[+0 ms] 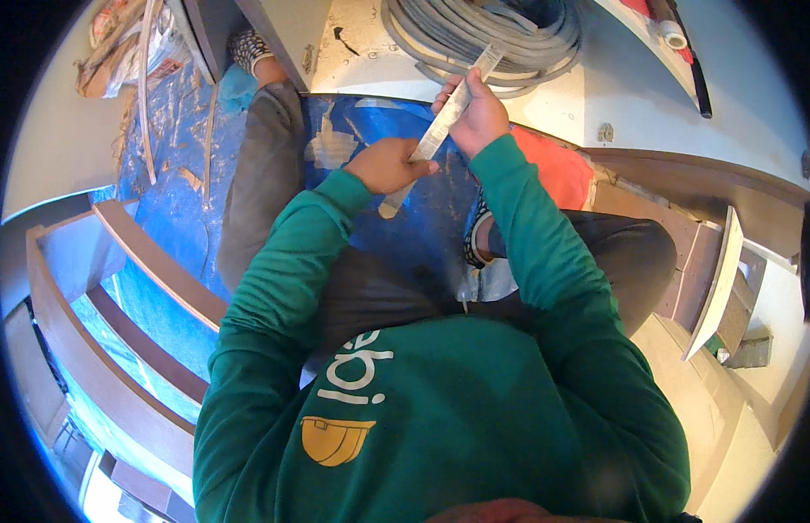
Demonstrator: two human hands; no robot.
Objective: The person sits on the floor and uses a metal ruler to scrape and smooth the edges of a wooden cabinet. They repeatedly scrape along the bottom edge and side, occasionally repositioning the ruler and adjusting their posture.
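Note:
A straight, flat, pale strip with printed marks, like a ruler, slants between my hands above my lap. My left hand is closed on its lower part, the thumb lying across the face. Farther up, my right hand is wrapped round the strip, with the fingertips showing on its left side. The strip's upper end sticks out past the right hand, in front of a coil of grey hose or cable. Its rounded lower end hangs free below the left hand.
Blue sheeting covers the floor, with an orange-red piece at the right. Brown wooden frames stand at the left, and boards at the right. A crumpled plastic bag lies at the far left.

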